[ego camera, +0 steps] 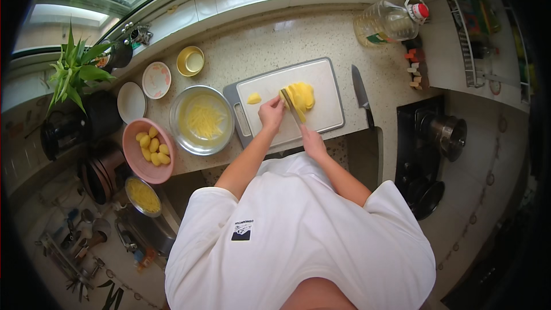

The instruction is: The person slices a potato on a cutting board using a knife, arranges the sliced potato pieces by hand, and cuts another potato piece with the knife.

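Note:
My right hand (313,141) grips the handle of a kitchen knife (293,107), its blade lying at the left side of a pile of yellow potato slices (302,94). The fingers of my left hand (272,114) are bent against the slices, just left of the blade; whether they pinch a slice is too small to tell. Under both is a white cutting board (275,131) with a grey rim. One loose potato piece (254,98) lies near its left end. A steel bowl (202,151) with potato shreds (203,121) in water stands left of the board.
A pink basin (148,173) of peeled potatoes, a smaller bowl of shreds (144,196), two white dishes (132,102) and a golden bowl (190,61) are at the left. Right of the board lie a second knife (360,88) and, farther back, an oil bottle (381,21); a stove (407,137) is beyond.

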`<action>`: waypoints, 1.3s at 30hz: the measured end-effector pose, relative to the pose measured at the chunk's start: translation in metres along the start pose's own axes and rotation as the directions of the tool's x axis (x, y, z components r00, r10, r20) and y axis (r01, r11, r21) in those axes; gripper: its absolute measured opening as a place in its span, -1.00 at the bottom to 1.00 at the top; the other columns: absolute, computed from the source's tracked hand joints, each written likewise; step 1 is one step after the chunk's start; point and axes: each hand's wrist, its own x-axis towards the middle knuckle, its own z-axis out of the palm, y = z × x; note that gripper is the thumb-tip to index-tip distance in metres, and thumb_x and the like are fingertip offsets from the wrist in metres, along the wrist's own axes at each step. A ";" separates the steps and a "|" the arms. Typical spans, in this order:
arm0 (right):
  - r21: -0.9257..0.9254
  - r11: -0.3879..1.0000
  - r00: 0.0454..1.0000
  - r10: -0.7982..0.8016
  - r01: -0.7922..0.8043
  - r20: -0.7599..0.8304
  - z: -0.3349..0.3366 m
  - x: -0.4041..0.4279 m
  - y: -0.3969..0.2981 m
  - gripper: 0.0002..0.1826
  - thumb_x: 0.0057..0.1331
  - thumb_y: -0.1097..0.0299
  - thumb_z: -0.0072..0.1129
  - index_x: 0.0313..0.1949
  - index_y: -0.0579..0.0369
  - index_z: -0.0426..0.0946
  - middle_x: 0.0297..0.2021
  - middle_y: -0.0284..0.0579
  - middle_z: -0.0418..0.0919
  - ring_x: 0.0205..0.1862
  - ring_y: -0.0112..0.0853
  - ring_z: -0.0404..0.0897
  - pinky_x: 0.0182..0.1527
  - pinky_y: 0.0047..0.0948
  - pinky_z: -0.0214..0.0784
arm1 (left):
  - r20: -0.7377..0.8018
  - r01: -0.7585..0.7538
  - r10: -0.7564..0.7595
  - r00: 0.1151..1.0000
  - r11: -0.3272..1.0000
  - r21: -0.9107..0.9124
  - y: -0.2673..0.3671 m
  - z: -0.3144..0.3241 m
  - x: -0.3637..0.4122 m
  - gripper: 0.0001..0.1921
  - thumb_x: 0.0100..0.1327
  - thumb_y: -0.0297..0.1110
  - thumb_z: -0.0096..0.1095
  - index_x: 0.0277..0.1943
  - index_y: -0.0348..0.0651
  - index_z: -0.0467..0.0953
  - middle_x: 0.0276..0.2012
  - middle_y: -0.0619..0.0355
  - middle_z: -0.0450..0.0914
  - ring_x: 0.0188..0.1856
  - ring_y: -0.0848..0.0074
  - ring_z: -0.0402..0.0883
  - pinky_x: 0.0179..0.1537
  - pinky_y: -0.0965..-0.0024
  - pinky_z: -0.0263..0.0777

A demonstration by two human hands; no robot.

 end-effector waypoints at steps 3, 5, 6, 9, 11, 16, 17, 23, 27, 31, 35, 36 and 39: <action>0.077 0.997 1.000 0.007 -0.009 0.023 -0.007 -0.013 0.011 -0.30 0.53 -0.16 -0.27 -0.30 0.29 0.59 -0.36 0.38 0.56 -0.17 0.27 0.55 -0.12 0.08 0.35 | 0.013 0.015 -0.015 1.000 0.998 -0.062 -0.001 0.000 -0.001 -0.67 0.34 -0.44 0.34 0.13 -0.32 0.61 -0.24 0.14 0.72 -0.38 0.61 0.63 -0.36 0.57 0.54; 0.077 0.997 0.999 0.020 -0.022 0.030 -0.012 -0.016 0.011 -0.30 0.53 -0.16 -0.27 -0.30 0.31 0.58 -0.37 0.39 0.56 -0.17 0.28 0.55 -0.12 0.08 0.35 | 0.007 0.005 -0.005 1.000 0.999 -0.053 -0.003 -0.001 0.000 -0.68 0.32 -0.41 0.36 0.11 -0.28 0.64 -0.23 0.12 0.74 -0.36 0.61 0.65 -0.35 0.54 0.56; 0.078 0.996 0.999 0.031 -0.034 0.036 -0.014 -0.017 0.010 -0.30 0.53 -0.16 -0.26 -0.29 0.33 0.57 -0.37 0.40 0.55 -0.17 0.29 0.54 -0.12 0.08 0.34 | 0.000 -0.006 0.006 1.000 0.999 -0.045 -0.005 -0.001 0.001 -0.68 0.30 -0.39 0.38 0.09 -0.24 0.67 -0.22 0.11 0.76 -0.34 0.61 0.67 -0.34 0.51 0.58; 0.120 0.992 0.999 -0.043 0.041 0.010 -0.016 -0.018 0.002 -0.29 0.54 -0.15 -0.28 -0.31 0.35 0.55 -0.38 0.40 0.54 -0.18 0.29 0.54 -0.14 0.08 0.34 | -0.022 -0.010 0.009 1.000 0.999 -0.033 -0.007 -0.002 0.002 -0.69 0.30 -0.39 0.38 0.09 -0.24 0.67 -0.22 0.12 0.76 -0.35 0.62 0.66 -0.35 0.52 0.57; 0.113 0.993 0.999 -0.039 0.039 0.006 -0.017 -0.017 -0.002 -0.28 0.54 -0.15 -0.28 -0.33 0.35 0.55 -0.38 0.40 0.54 -0.19 0.29 0.54 -0.14 0.08 0.34 | -0.006 -0.005 0.004 1.000 1.000 -0.029 -0.004 0.000 0.000 -0.68 0.32 -0.41 0.36 0.11 -0.27 0.64 -0.22 0.12 0.74 -0.34 0.61 0.65 -0.34 0.53 0.57; 0.110 0.987 0.993 -0.110 0.114 -0.043 -0.010 -0.013 0.002 -0.24 0.54 -0.21 -0.28 -0.43 0.33 0.47 -0.57 0.22 0.46 -0.44 0.06 0.48 -0.25 -0.05 0.35 | 0.005 0.006 -0.006 1.000 1.000 -0.022 -0.003 0.000 0.000 -0.67 0.34 -0.42 0.35 0.14 -0.28 0.62 -0.20 0.12 0.72 -0.31 0.57 0.67 -0.27 0.52 0.62; 0.103 0.990 0.995 -0.090 0.093 -0.035 -0.009 -0.013 0.002 -0.25 0.54 -0.21 -0.28 -0.43 0.33 0.47 -0.57 0.22 0.46 -0.45 0.07 0.47 -0.25 -0.05 0.35 | 0.002 0.004 -0.004 1.000 1.000 -0.015 -0.003 0.000 0.000 -0.67 0.34 -0.42 0.35 0.14 -0.28 0.62 -0.19 0.12 0.72 -0.30 0.57 0.68 -0.25 0.52 0.63; 0.082 0.994 0.997 -0.076 0.078 -0.027 -0.010 -0.011 0.000 -0.25 0.54 -0.21 -0.27 -0.42 0.34 0.47 -0.57 0.24 0.44 -0.44 0.11 0.47 -0.25 -0.04 0.35 | -0.005 -0.001 0.001 1.000 1.000 -0.019 -0.004 0.002 0.000 -0.68 0.34 -0.42 0.35 0.13 -0.29 0.62 -0.19 0.12 0.72 -0.30 0.57 0.68 -0.25 0.51 0.63; 0.100 0.992 0.997 -0.076 0.078 -0.028 -0.010 -0.012 -0.004 -0.25 0.54 -0.20 -0.27 -0.41 0.36 0.48 -0.54 0.31 0.45 -0.40 0.21 0.47 -0.24 -0.02 0.36 | -0.019 -0.006 0.006 1.000 1.000 -0.022 -0.007 0.003 0.002 -0.68 0.34 -0.42 0.36 0.11 -0.30 0.63 -0.21 0.12 0.72 -0.32 0.57 0.67 -0.27 0.51 0.62; 0.081 0.993 0.996 -0.079 0.082 -0.032 -0.009 -0.011 -0.008 -0.25 0.54 -0.20 -0.27 -0.41 0.36 0.48 -0.51 0.36 0.46 -0.36 0.27 0.48 -0.23 0.00 0.35 | -0.033 -0.020 0.019 0.999 0.999 -0.028 -0.012 0.001 0.005 -0.69 0.34 -0.42 0.36 0.10 -0.30 0.63 -0.23 0.13 0.72 -0.34 0.58 0.66 -0.29 0.52 0.61; 0.057 0.996 0.997 -0.074 0.075 -0.026 -0.008 -0.007 -0.003 -0.25 0.55 -0.18 -0.27 -0.39 0.37 0.49 -0.50 0.38 0.47 -0.33 0.28 0.49 -0.22 0.01 0.36 | -0.025 -0.018 0.017 1.000 0.998 -0.061 -0.007 0.005 0.002 -0.72 0.33 -0.42 0.37 0.06 -0.31 0.66 -0.27 0.14 0.72 -0.38 0.60 0.64 -0.33 0.54 0.58; 0.051 0.996 0.997 -0.074 0.075 -0.022 -0.008 -0.007 -0.004 -0.26 0.55 -0.17 -0.28 -0.39 0.38 0.50 -0.51 0.38 0.47 -0.33 0.28 0.49 -0.22 0.01 0.36 | -0.028 -0.018 0.016 0.999 0.998 -0.058 -0.006 0.006 0.001 -0.73 0.33 -0.41 0.37 0.05 -0.31 0.66 -0.28 0.14 0.72 -0.39 0.61 0.63 -0.34 0.54 0.57; 0.090 0.994 0.998 -0.058 0.059 -0.005 -0.008 -0.004 -0.007 -0.26 0.55 -0.16 -0.29 -0.39 0.38 0.50 -0.52 0.38 0.47 -0.32 0.29 0.50 -0.22 0.01 0.36 | -0.030 -0.018 0.017 0.999 0.999 -0.033 -0.005 0.005 0.001 -0.73 0.33 -0.41 0.38 0.03 -0.31 0.67 -0.29 0.14 0.72 -0.40 0.61 0.63 -0.35 0.54 0.56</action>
